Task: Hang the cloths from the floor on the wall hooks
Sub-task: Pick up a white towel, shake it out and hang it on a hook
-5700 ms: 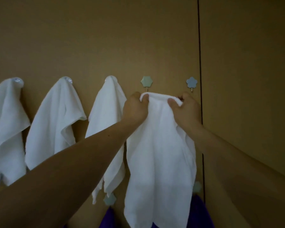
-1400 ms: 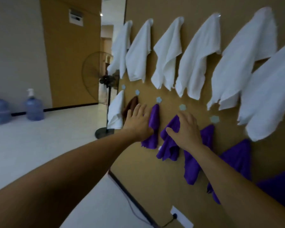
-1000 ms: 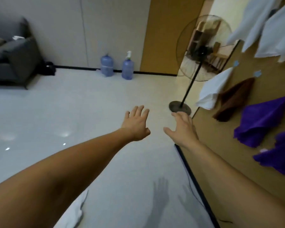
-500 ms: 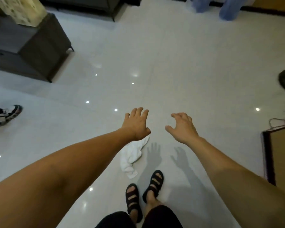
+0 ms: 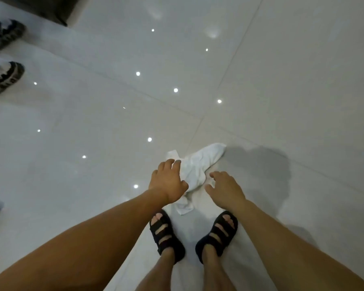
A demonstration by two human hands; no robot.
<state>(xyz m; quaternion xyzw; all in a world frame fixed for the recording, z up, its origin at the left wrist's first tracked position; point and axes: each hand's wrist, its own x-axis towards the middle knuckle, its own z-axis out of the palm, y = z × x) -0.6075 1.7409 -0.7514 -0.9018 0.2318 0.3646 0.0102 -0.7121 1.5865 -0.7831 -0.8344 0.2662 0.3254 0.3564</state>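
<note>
A crumpled white cloth lies on the glossy white tiled floor, just in front of my feet. My left hand hovers over its left part with fingers spread and loosely bent, holding nothing. Whether it touches the cloth is unclear. My right hand hangs just right of the cloth, fingers loosely curled, empty. The wall and its hooks are out of view.
My feet in black sandals stand right below the cloth. Another person's sneakers are at the left edge. A dark furniture base sits at the top left. Ceiling lights reflect in the tiles.
My view has dropped from the wall to the floor. Both hands have come down and closer to the white cloth, which now lies between them.
</note>
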